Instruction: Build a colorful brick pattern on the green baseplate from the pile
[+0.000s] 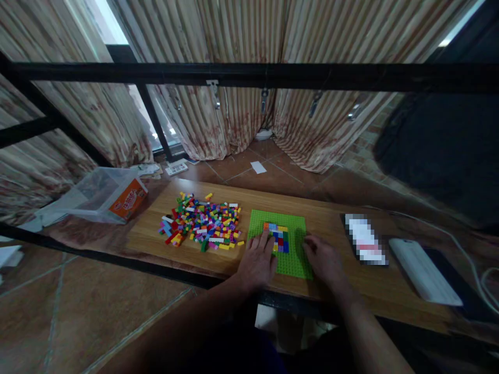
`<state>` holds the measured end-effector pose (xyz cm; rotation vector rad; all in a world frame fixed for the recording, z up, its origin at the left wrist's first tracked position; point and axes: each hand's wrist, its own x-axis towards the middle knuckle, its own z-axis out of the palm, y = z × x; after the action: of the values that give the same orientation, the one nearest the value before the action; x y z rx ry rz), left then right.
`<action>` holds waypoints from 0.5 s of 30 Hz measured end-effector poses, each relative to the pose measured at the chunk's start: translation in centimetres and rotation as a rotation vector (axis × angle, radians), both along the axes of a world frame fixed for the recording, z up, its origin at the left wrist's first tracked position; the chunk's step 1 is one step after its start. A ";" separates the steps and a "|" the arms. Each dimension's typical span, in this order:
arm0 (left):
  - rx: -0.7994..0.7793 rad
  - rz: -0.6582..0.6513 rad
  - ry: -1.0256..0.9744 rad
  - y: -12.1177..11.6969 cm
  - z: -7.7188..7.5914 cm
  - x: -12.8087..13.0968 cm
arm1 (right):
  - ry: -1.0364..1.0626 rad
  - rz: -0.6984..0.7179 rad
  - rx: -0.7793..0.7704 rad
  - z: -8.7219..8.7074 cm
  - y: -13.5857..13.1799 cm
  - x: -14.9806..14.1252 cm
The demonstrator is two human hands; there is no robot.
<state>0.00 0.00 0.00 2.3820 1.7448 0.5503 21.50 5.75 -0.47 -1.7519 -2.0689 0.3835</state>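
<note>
A green baseplate (294, 266) lies on the wooden board, with a rectangular patch of coloured toy bricks (281, 241) built near its middle. My left hand (256, 259) rests over the left side of that patch, its fingers stretched out and touching the bricks. My right hand (323, 261) is at the right edge of the baseplate with its fingers curled together. Whatever its fingertips hold, if anything, is hidden. To the left of my left hand spreads a pile of loose toy bricks (210, 221) in many colours.
A clear plastic box (103, 195) with an orange label stands left of the wooden board (241, 195). On the right are a phone (365, 240) with a blurred screen, a white oblong device (423, 270) and a white cable (468, 259). A dark metal rail (249, 75) crosses before the curtains.
</note>
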 end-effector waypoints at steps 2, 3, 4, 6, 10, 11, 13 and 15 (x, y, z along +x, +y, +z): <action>0.000 -0.006 0.017 0.1 0.1 -0.1 | 0.002 0.000 -0.002 0.1 0.0 0.0; 0.002 -0.009 0.025 0.1 0.1 -0.1 | 0.004 0.001 0.000 0.2 -0.1 0.0; 0.003 -0.011 0.032 0.2 0.1 -0.1 | 0.006 0.005 0.001 0.2 -0.1 -0.1; 0.006 -0.015 0.044 0.2 0.2 -0.1 | 0.008 0.004 0.000 0.4 -0.1 -0.1; -0.003 -0.023 0.059 0.3 0.1 -0.2 | 0.003 -0.006 -0.006 0.5 -0.2 -0.2; -0.005 -0.027 0.059 0.3 0.0 -0.2 | -0.002 -0.011 -0.006 0.5 -0.2 -0.2; -0.004 -0.036 0.056 0.4 -0.1 -0.2 | -0.014 -0.016 -0.009 0.4 -0.2 -0.2; -0.002 -0.042 0.048 0.4 -0.1 -0.2 | -0.019 -0.021 -0.012 0.3 -0.1 -0.2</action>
<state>-0.21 0.38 -0.14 2.4442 1.7093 0.4895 21.34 5.64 -0.21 -1.7885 -2.0638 0.3754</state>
